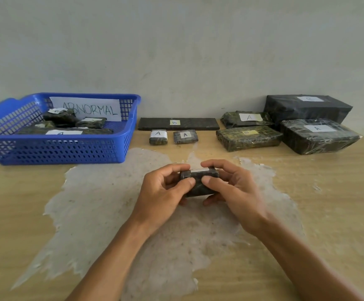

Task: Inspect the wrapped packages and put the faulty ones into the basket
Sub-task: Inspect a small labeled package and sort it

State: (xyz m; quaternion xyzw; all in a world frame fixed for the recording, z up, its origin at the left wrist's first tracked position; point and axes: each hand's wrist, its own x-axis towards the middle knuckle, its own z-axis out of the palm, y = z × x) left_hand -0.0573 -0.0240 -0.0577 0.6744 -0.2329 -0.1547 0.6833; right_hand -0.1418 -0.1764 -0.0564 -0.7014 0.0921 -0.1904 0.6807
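A small dark wrapped package [199, 181] with a white label on top is up off the table [328, 192], held over the middle of the surface, above a pale worn patch [103, 198] in the wood. The left hand [164, 190] grips its left end, thumb pressed on the near face, fingers curled over the far side; the right hand [231, 187] clamps the right end the same way. Toward the far left corner sits the blue basket [57, 151], an "ABNORMAL" sign [87, 108] propped inside and several wrapped packages lying in it. Along the far edge, centre, lies a long flat package [178, 124] marked B, with two small packages marked A, one [158, 137] and another [185, 136], just in front of it. At the far right, four bigger packages [294, 124] crowd together, touching.
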